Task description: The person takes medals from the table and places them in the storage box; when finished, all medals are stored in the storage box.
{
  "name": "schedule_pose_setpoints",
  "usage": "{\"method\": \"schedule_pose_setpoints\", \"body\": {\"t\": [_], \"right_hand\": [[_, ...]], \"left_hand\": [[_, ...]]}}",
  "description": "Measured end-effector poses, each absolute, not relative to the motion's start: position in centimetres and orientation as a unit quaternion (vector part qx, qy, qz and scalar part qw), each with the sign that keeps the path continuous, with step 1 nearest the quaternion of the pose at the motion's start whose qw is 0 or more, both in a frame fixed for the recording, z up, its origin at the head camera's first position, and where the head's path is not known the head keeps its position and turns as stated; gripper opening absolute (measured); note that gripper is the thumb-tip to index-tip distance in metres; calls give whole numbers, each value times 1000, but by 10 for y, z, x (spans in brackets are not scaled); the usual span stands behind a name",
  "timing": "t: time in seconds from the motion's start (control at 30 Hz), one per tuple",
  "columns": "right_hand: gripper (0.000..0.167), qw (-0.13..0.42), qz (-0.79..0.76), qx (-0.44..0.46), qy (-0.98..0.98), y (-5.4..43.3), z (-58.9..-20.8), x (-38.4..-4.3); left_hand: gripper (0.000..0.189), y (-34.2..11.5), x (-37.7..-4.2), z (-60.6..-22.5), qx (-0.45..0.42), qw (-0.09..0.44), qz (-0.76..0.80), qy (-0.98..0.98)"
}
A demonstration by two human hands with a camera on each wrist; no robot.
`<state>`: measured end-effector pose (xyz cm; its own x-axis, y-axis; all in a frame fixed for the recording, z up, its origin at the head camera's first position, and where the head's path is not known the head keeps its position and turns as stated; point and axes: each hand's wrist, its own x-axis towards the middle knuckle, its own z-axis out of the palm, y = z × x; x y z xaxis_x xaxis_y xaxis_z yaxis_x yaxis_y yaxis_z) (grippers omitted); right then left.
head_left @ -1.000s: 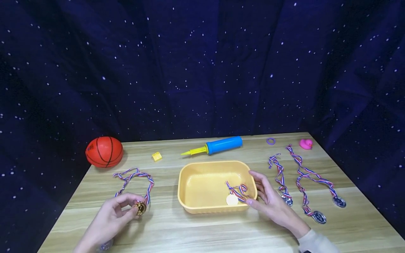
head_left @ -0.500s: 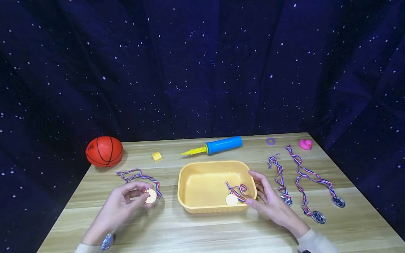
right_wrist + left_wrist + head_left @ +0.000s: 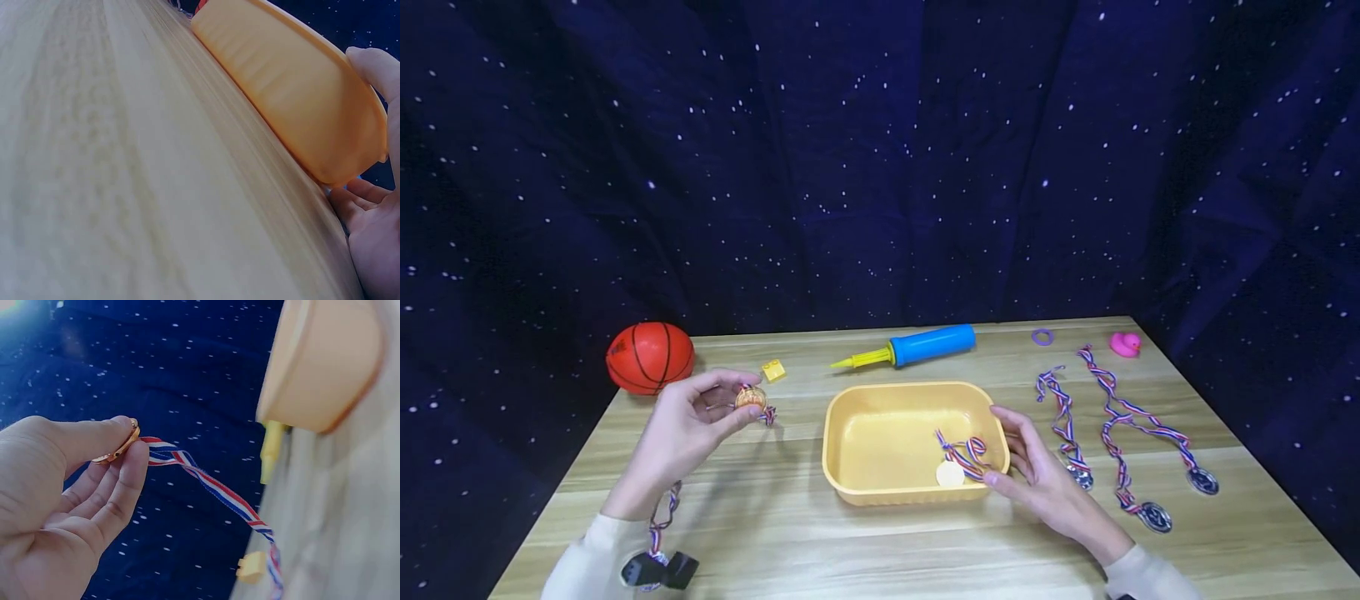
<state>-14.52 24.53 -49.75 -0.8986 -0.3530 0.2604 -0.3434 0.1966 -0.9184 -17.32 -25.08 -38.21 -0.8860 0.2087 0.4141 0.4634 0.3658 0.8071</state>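
Observation:
My left hand (image 3: 685,429) pinches a gold medal (image 3: 750,398) by its disc between thumb and fingers, raised above the left of the table. From the disc its red, white and blue ribbon (image 3: 215,486) trails away, seen best in the left wrist view. A yellow plastic basin (image 3: 880,458) stands at the middle; inside, toward its right end, lies another gold medal (image 3: 950,474) with a bunched ribbon. My right hand (image 3: 1045,483) grips the basin's right end, the thumb at the rim and other fingers round the side in the right wrist view.
Silver medals (image 3: 1154,517) on ribbons lie to the right. Another ribbon (image 3: 661,517) lies under the left wrist, its medal mostly hidden. Along the back are a red basketball (image 3: 651,358), yellow block (image 3: 773,371), blue pump (image 3: 932,344), purple ring (image 3: 1042,337) and pink duck (image 3: 1125,344).
My left hand has lifted the gold medal up and away from me, and its ribbon has left its spread on the table. The right hand and basin stay in place.

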Motion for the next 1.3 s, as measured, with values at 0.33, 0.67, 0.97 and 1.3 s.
{"method": "schedule_pose_setpoints", "body": {"t": [0.33,0.67,0.97,1.3], "right_hand": [[85,2,-591,-228,774,245,-498,-145],[83,1,-594,-227,772,245,-498,-146],[83,-2,-591,-231,773,244,-497,-145],[84,-5,-588,-237,774,244,-497,-145]], "left_hand": [[43,-250,-187,-336,-218,192,-517,-805],[44,-235,-195,-308,-225,230,-522,-790],[42,-220,-199,-287,-245,255,-536,-766],[41,-202,-201,-263,-269,254,-553,-747]]}}
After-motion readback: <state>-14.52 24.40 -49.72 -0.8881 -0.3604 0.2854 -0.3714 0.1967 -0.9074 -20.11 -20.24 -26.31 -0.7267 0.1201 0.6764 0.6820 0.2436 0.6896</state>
